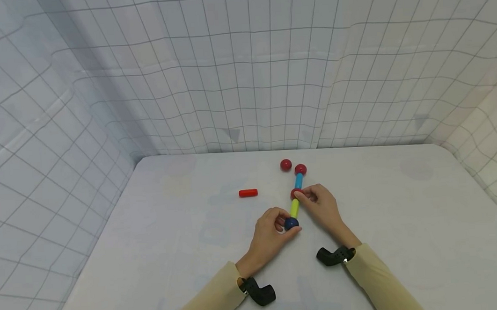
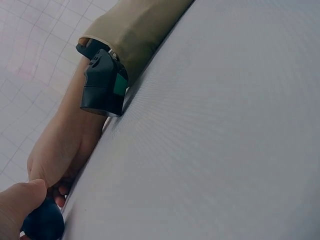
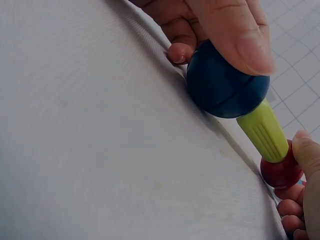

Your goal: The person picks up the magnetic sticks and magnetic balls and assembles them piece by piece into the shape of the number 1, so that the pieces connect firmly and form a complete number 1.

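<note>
Left hand [image 1: 269, 236] is pinching the blue ball [image 1: 291, 224] at the yellow rod's [image 1: 294, 209] near end, right hand [image 1: 324, 211] the red ball [image 3: 278, 174] at its far end, so I'd keep both lined up with it and push straight.

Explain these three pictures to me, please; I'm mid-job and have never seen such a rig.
There is no machine: a person works bare-handed. The wide picture comes from a camera on the head, looking forward and down; the other two come from the left-wrist camera and right-wrist camera. The left hand grips a dark blue ball, the right hand the middle red ball. A yellow-green rod runs between those balls, and a blue rod links on to the far red ball. On the white table also lie a loose red ball and a short red rod.
</note>
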{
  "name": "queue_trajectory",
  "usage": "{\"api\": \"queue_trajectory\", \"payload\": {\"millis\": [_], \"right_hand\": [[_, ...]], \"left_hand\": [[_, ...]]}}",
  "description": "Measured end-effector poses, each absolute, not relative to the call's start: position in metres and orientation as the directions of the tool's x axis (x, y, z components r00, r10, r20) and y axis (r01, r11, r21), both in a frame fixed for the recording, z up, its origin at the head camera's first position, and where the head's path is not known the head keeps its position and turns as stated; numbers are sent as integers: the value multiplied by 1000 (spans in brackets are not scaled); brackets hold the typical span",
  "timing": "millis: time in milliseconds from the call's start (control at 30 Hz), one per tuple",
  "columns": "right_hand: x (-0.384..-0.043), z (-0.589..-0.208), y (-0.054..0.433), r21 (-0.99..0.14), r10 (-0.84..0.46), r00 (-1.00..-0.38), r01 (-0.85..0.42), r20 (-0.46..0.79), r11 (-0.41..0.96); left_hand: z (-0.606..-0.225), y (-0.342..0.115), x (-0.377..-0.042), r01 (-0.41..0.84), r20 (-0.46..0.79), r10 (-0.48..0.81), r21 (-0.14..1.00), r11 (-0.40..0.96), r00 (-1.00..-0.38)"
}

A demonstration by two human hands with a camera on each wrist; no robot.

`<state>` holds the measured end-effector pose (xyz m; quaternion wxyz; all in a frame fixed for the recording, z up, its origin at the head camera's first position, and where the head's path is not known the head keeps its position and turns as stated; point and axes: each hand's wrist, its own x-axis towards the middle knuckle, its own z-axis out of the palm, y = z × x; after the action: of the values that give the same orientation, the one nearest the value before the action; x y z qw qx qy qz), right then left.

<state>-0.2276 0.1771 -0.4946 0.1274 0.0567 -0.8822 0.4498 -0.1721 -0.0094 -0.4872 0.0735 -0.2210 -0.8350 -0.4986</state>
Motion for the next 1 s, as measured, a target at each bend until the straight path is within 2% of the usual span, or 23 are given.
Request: {"api": "queue_trajectory", "payload": {"millis": [633, 1000], "right_hand": [[-227, -492, 176, -782, 31, -958, -213, 285, 586], [-230, -493, 177, -768, 33, -947, -237, 318, 594]], "left_hand": [[-489, -9, -175, 452, 362, 292, 815, 362, -885], [-492, -8, -176, 463, 376, 280, 792, 398, -883]]}}
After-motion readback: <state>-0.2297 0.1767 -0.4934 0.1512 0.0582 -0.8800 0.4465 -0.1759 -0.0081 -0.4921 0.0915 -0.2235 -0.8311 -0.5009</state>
